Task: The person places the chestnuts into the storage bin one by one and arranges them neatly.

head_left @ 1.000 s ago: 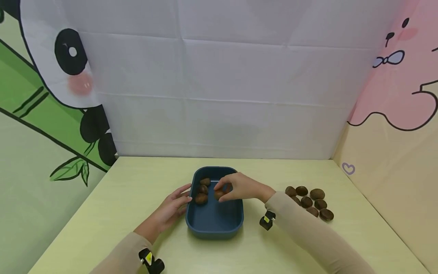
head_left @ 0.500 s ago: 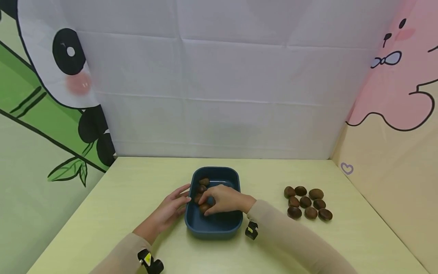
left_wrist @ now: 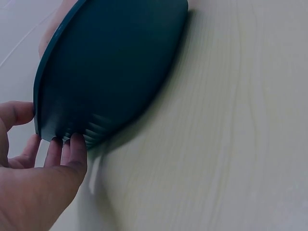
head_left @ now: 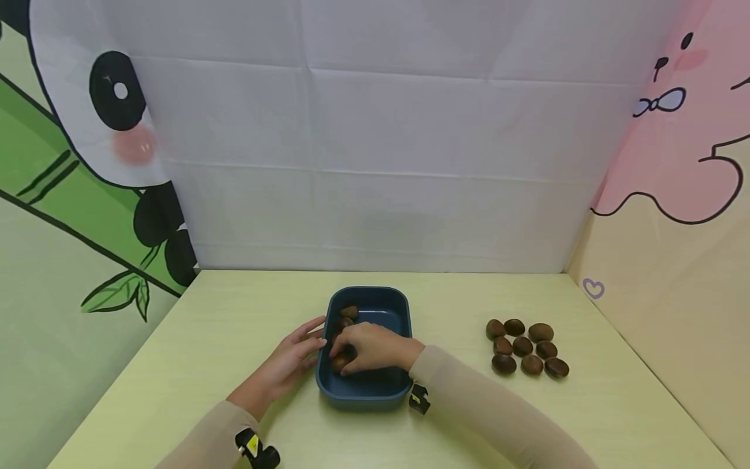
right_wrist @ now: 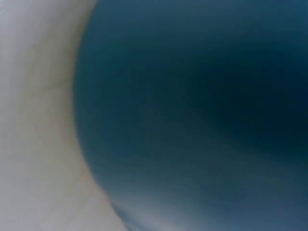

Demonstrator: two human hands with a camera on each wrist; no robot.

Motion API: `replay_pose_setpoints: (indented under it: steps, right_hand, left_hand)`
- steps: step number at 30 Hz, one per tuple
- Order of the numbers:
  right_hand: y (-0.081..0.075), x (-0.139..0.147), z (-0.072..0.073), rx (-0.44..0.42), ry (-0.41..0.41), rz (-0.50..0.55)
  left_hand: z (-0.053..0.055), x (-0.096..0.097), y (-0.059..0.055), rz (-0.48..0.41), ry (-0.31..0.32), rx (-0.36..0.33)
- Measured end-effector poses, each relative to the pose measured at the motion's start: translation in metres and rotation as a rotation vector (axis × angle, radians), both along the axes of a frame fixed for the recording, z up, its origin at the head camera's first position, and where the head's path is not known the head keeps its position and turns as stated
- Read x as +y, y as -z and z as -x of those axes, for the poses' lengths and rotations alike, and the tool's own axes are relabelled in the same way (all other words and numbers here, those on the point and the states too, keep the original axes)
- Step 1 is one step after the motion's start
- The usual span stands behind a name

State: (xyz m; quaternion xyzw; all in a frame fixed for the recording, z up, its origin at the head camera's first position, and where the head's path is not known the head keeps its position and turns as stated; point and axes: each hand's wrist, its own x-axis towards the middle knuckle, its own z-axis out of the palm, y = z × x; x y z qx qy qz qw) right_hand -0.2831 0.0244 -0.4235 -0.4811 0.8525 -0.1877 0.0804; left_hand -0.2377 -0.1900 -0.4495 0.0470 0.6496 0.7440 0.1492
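A dark blue rectangular box (head_left: 366,396) stands on the table, with a few brown chestnuts (head_left: 349,312) along the left side of its inside. My right hand (head_left: 375,346) reaches into it and pinches a chestnut (head_left: 340,363) low near the left wall, in line with the others. Part of that row is covered by the fingers. At the box's left side, my left hand (head_left: 287,365) rests its fingertips against the outer wall. In the left wrist view the thumb touches the rim of the box (left_wrist: 115,57). Only the box's blurred blue wall (right_wrist: 144,96) fills most of the right wrist view.
Several more chestnuts (head_left: 523,346) lie grouped in rough rows on the pale yellow table (head_left: 281,293), right of the box. A white sheet (head_left: 375,163) hangs behind the table. Printed side panels (head_left: 662,260) flank it.
My right hand has moved left and toward me inside the box, carrying the chestnut down to the left wall. My left hand has stayed at the box's side.
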Motion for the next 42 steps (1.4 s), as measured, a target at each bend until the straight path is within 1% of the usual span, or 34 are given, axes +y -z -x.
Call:
replay_pose_setpoints:
  steps: [4,11,19,23,26,31,34,37,42]
  right_hand:
    - [0.001,-0.002,-0.001,0.015,0.013,-0.009]
    - [-0.001,-0.003,-0.003,0.041,0.015,-0.011]
    - [-0.004,-0.001,-0.003,0.025,0.027,0.008]
    - [-0.010,0.006,-0.002,0.016,0.026,0.026]
    - [-0.017,0.014,-0.002,0.000,0.037,0.027]
    - [-0.037,0.034,-0.004,-0.051,0.078,0.034]
    - [-0.046,0.048,-0.006,-0.067,0.093,0.043]
    - [-0.052,0.064,-0.006,-0.065,0.112,0.045]
    - [-0.057,0.094,-0.009,-0.056,0.141,0.064]
  left_hand:
    - [0.000,0.000,0.000,-0.004,0.011,0.002]
    - [-0.001,-0.001,-0.002,-0.012,0.011,-0.004]
    - [-0.001,-0.002,-0.001,-0.008,0.006,-0.007]
    - [-0.001,-0.001,-0.001,-0.012,0.006,-0.007]
    - [-0.001,-0.001,0.000,-0.014,0.002,-0.007]
    - [-0.001,0.000,-0.001,-0.010,-0.009,-0.006]
    - [-0.001,0.000,0.000,-0.003,-0.014,-0.004]
    - [-0.002,0.001,0.000,0.003,-0.029,-0.007]
    - [-0.004,0.001,-0.001,0.011,-0.034,0.000]
